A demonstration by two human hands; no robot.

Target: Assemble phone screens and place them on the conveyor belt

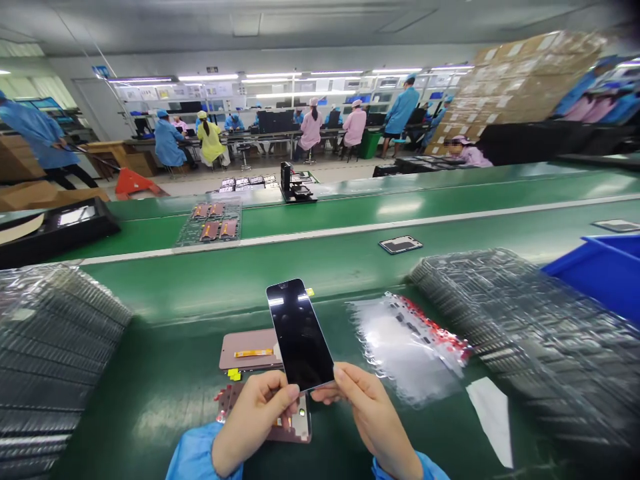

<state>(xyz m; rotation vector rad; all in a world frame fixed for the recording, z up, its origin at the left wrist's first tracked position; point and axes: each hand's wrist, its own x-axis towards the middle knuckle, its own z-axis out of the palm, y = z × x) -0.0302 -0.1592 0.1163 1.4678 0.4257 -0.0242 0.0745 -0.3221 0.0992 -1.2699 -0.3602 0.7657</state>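
A black phone screen (303, 337) is held up, tilted, with its glossy face towards me. My left hand (260, 410) pinches its lower left corner between thumb and fingers. At the lower right corner, my right hand (367, 407) grips the same screen. Behind and below it, a pinkish-brown panel (235, 343) with an orange flex cable lies on the green mat. Another panel (304, 427) is partly hidden under my left hand, near small red tabs (220, 400).
Stacked clear trays stand at left (65, 340) and right (540, 340). Clear films (400, 353) with red tabs and a white cloth (493, 417) lie right of my hands. Beyond runs a green conveyor (340, 260) carrying a panel (401, 245). A blue bin (600, 273) sits far right.
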